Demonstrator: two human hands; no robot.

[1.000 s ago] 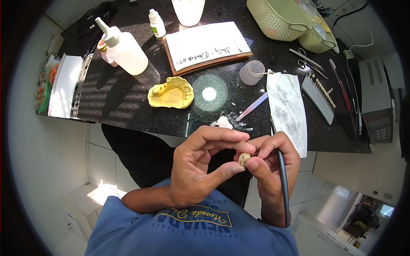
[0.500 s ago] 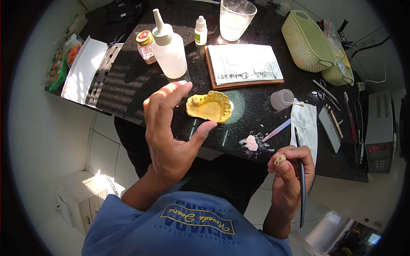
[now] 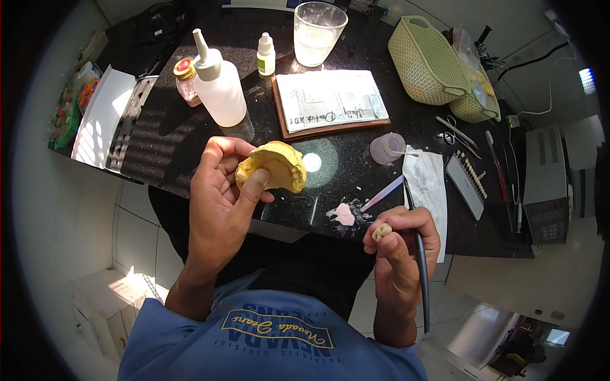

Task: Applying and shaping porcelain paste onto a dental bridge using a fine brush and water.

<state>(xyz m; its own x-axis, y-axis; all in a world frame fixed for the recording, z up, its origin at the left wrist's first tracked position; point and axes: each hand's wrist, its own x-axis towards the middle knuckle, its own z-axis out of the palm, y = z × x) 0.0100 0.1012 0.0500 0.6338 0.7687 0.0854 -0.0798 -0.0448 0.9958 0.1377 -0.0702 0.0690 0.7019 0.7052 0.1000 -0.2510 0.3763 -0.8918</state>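
My left hand (image 3: 219, 203) holds a yellow plaster jaw model (image 3: 273, 167) lifted just above the near edge of the black counter (image 3: 165, 136). My right hand (image 3: 400, 244) pinches a small cream tooth piece (image 3: 381, 231) between thumb and forefinger, below the counter edge. A thin dark instrument (image 3: 420, 267) also lies in that hand, running down along the palm. A pink lump of wax (image 3: 344, 214) sits on the counter between the two hands.
On the counter stand a white squeeze bottle (image 3: 219, 86), a small dropper bottle (image 3: 266, 55), a red-capped jar (image 3: 186, 79), a glass cup (image 3: 318, 32), a paper on a brown board (image 3: 327, 101), a small plastic cup (image 3: 387, 149), a white napkin (image 3: 427, 190), green baskets (image 3: 429, 60) and tools at right.
My left hand left the right, reached to the counter and picked up the yellow jaw model. My right hand kept the tooth piece and drifted right.
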